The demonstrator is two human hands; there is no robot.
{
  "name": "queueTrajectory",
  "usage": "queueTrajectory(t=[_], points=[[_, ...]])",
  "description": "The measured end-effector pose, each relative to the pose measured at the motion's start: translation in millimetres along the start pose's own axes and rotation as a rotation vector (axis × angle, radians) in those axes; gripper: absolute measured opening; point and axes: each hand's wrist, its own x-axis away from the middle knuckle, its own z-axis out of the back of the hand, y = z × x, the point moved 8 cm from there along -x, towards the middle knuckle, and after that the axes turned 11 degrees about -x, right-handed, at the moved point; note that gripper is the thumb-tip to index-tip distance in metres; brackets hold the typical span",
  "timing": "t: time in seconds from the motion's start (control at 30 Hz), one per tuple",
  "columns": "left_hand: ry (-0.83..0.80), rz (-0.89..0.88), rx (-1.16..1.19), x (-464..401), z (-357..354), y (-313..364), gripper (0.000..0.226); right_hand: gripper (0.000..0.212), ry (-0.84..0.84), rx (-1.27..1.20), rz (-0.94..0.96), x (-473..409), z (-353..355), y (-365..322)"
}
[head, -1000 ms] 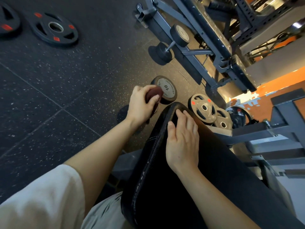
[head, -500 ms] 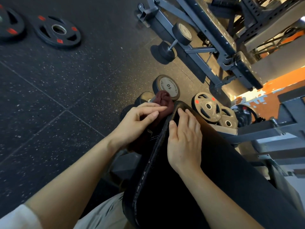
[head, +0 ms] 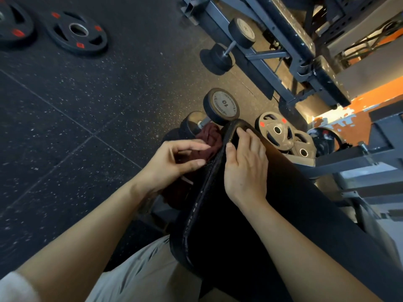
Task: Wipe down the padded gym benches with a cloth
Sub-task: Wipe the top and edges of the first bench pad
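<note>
A black padded bench (head: pixel 250 225) slopes from the lower right up to a narrow end near the middle of the view. My right hand (head: pixel 246 168) lies flat on the pad near that end, fingers straight, thumb along the left edge. My left hand (head: pixel 172 164) holds a dark maroon cloth (head: pixel 209 138) against the pad's left side. The cloth bunches above my fingers and hangs down below my palm; its lower part is hidden by my wrist.
A dumbbell marked 10 (head: pixel 222 105) lies on the black rubber floor just beyond the bench end. Weight plates (head: pixel 277 131) lean to its right. Another dumbbell (head: pixel 231 46) and a grey steel rack (head: pixel 283 51) stand farther back. Two plates (head: pixel 76 31) lie at top left.
My left hand has come down from the bench's tip with the cloth and now works along the pad's left side. The right hand has stayed on the pad.
</note>
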Motion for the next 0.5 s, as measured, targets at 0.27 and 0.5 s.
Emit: queueTrajectory(t=[0.27, 0.5], points=[[0.067, 0.039, -0.255, -0.3, -5.2, 8.4, 0.019, 0.051, -0.037, -0.007, -0.033, -2.1, 1.0, -1.4], [0.124, 0.065, -0.348, 41.5, 2.2, 29.6, 0.024, 0.032, 0.117, -0.925, -0.228, 25.4, 37.3, 24.5]])
